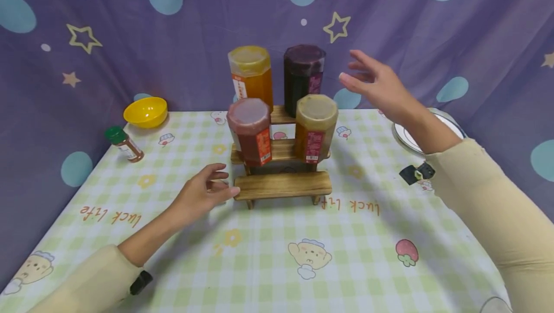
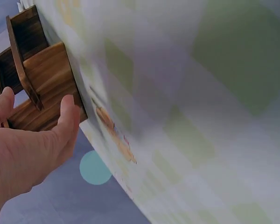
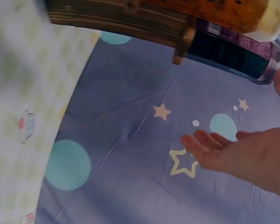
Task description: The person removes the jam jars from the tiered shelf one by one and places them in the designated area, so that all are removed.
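A tiered wooden stand (image 1: pixel 283 184) carries jars on its upper two steps. On the top step are an orange jar (image 1: pixel 255 80) and a dark purple jar (image 1: pixel 303 75). The middle step bears a red jar (image 1: pixel 250 132) and a yellowish-brown jar (image 1: pixel 317 125). My left hand (image 1: pixel 203 195), fingers loosely bent, is at the left end of the low front step; its thumb tip appears to touch that end, and it holds nothing. Beside the dark jar, my right hand (image 1: pixel 378 82) hovers in the air with relaxed fingers, apart from the jar in the head view.
At the back left sit a yellow bowl (image 1: pixel 146 112) and a small green-capped spice bottle (image 1: pixel 124 144). A white plate (image 1: pixel 409 137) lies partly behind my right forearm. A checked cloth (image 1: pixel 355 250) covers the table, and a purple curtain (image 1: pixel 242 10) hangs behind it.
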Motion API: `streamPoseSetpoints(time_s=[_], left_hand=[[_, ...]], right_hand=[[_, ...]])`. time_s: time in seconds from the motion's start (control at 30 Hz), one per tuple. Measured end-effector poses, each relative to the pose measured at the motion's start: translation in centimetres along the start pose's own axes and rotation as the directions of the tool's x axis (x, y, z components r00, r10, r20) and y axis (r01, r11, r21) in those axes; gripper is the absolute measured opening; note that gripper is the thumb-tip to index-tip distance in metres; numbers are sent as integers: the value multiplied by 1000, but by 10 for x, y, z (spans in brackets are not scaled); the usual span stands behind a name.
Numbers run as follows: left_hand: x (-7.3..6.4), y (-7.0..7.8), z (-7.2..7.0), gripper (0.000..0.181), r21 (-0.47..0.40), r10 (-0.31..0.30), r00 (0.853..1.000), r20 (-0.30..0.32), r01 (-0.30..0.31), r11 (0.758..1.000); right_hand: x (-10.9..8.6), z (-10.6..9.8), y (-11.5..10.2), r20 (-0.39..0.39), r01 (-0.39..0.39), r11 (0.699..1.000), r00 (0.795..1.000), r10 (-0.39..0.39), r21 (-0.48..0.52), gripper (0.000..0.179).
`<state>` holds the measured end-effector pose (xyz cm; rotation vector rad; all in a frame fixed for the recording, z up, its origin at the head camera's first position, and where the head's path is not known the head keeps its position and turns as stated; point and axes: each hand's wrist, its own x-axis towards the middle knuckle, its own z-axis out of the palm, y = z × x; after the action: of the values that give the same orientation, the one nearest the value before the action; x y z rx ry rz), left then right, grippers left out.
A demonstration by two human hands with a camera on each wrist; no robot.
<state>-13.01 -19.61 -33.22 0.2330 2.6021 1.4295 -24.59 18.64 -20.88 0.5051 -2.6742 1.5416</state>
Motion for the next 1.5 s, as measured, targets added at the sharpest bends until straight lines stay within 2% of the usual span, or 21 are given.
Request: streamPoseSetpoints(time_s=[0.2,0.37,0.5,0.6,0.77,0.87,1.0,1.5], left_hand=[[2,-1,5,76,-103,-39,998,56,45,994],[2,0,11,75,-126,-60,996,59,67,990],[3,0,18,67,-177,-40,998,54,49,983],[4,1,22,62,-168,-25,999,39,31,985],[5,1,25,58,-124,-37,999,10,38,992],[6,-1,26,58,-170,-52,998,20,55,984],[7,-2,28,58,-212,-75,997,31,80,974],[9,-2,30,60,-257,-92,995,39,99,961]], right_hand=[[19,4,-25,124,19,999,992,-25,47,77],[31,11,-42,162,31,996,986,-45,89,80],[38,20,-50,183,16,988,982,-43,151,81],[42,25,-53,203,-7,976,978,-38,216,79],[44,30,-53,232,-24,954,972,-47,298,64],[45,30,-53,233,-25,945,971,-54,326,58],[46,29,-53,212,-32,947,976,-39,320,59],[46,29,-56,140,-44,945,990,-2,325,61]])
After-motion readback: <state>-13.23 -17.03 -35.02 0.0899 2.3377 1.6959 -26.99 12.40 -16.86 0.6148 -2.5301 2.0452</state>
